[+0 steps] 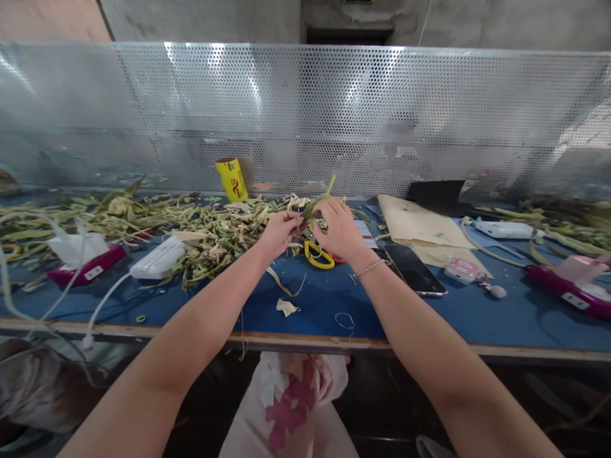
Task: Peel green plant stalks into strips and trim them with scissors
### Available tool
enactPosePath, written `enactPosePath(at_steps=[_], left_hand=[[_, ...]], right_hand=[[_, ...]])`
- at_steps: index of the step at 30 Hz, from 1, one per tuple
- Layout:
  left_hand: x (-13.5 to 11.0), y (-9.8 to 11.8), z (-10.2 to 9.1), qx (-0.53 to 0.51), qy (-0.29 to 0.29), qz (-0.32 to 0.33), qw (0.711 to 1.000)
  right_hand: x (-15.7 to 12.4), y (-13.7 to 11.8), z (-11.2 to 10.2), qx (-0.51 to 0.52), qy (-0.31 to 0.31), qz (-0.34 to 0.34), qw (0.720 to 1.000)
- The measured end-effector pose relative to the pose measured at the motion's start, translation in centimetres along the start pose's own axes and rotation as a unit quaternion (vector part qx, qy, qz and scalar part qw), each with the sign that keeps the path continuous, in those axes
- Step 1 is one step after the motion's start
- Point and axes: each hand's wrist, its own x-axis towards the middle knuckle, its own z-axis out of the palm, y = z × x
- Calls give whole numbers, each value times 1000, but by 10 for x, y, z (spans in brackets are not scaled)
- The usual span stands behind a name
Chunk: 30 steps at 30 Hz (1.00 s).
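Note:
Both arms reach out over a blue table top (333, 298). My left hand (280, 229) and my right hand (338, 227) are closed together on a green leaf strip (317, 201) whose tip sticks up between them. A heap of dried green and yellow leaf strips (204, 228) lies just left of and behind my hands. Yellow-handled scissors (318, 255) lie on the table under my right hand. A thin bracelet sits on my right wrist.
A perforated metal screen (310, 114) closes the back of the table. On the table: a yellow roll (231, 178), a white power bank (157, 257) with cable, a pink tissue holder (81, 256), a black phone (415, 269), brown paper (417, 224), another pink holder (576, 285), more leaves at right (563, 223).

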Motion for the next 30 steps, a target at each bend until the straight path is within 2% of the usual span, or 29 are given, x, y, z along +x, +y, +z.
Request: enactPosePath(at_steps=[5,9,13,23,27,30], left_hand=[[-1,2,1,-14,19,-13,1000],[-2,2,3,-13,19,-14,1000],[-2,1,3,-8,17,-2,1000],[4,-4,-2,29,42,74,996],[6,-8,-6,128,6,132,983],[5,-10,-6,195,-40,172,965]], right_hand=[[1,6,12,22,-51,91,994],[1,6,16,37,-67,82,994],[1,5,14,52,-39,57,996],[3,6,10,124,83,40,988],[5,5,9,149,113,36,982],[5,6,13,171,116,64,976]])
